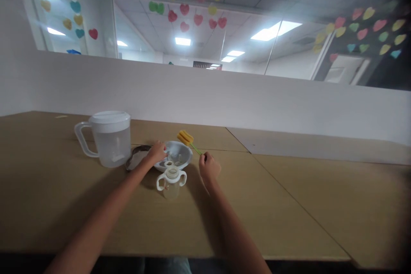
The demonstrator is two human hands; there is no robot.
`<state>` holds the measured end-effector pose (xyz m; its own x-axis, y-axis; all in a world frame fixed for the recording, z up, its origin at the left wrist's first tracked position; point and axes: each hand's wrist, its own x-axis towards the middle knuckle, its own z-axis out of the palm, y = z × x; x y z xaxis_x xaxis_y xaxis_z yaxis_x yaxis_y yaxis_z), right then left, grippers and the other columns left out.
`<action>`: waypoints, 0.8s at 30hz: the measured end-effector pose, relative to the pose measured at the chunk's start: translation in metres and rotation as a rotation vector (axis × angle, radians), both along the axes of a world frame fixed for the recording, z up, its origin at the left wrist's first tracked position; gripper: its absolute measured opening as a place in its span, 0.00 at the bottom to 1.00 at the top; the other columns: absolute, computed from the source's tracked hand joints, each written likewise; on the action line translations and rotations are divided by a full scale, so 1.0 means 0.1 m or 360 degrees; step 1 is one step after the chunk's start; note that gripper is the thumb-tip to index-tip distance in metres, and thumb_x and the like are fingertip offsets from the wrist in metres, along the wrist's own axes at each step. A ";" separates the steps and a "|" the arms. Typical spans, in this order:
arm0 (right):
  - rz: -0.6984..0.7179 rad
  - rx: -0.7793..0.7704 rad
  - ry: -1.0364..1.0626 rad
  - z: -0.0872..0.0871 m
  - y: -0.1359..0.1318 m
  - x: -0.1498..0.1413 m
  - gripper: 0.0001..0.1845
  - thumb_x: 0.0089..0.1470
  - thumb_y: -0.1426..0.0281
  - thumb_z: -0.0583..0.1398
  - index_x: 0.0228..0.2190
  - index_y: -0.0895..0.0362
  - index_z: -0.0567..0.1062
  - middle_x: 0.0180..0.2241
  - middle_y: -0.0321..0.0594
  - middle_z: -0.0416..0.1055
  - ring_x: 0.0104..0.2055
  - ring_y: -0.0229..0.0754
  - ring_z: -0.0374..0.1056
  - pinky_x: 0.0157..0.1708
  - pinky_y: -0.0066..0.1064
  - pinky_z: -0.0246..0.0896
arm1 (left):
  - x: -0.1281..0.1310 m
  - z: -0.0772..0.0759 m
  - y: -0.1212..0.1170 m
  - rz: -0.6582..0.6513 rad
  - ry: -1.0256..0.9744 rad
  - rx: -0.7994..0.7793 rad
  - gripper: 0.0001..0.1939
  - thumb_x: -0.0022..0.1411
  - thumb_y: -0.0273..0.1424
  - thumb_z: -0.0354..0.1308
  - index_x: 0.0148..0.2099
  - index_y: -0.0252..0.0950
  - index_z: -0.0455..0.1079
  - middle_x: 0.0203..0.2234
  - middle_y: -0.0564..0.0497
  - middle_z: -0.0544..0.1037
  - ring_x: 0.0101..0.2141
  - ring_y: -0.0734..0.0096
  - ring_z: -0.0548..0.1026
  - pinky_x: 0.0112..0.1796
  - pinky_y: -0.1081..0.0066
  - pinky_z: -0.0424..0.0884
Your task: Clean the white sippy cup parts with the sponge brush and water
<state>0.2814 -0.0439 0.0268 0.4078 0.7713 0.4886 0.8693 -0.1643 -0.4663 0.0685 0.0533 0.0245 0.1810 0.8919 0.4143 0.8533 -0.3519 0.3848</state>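
Observation:
My right hand (209,167) is closed around the thin green handle of a sponge bottle brush (185,137). Its yellow head points up and to the left, just above the far right rim of a white bowl (189,159). At the bowl's left rim, my left hand (157,152) has its fingers curled over the edge; their tips are partly hidden. Water and small clear parts, hard to make out, show inside the bowl. In front of it, a clear baby bottle (171,186) with two white side handles stands upright, its top uncovered.
A lidded plastic pitcher (114,141) with clear liquid stands to the left. Between it and the bowl, partly behind my left hand, lies a dark-rimmed dish (137,158) with pale contents. A white wall (205,98) borders the table (272,209) behind.

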 end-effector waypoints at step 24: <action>-0.0012 0.0051 0.0013 -0.03 0.02 0.02 0.16 0.57 0.67 0.50 0.28 0.57 0.76 0.26 0.40 0.73 0.24 0.35 0.61 0.22 0.28 0.37 | 0.22 0.20 -0.29 -0.0588 0.0288 -0.0111 0.10 0.46 0.20 0.59 0.28 0.39 0.76 0.29 0.48 0.75 0.39 0.58 0.72 0.45 0.62 0.64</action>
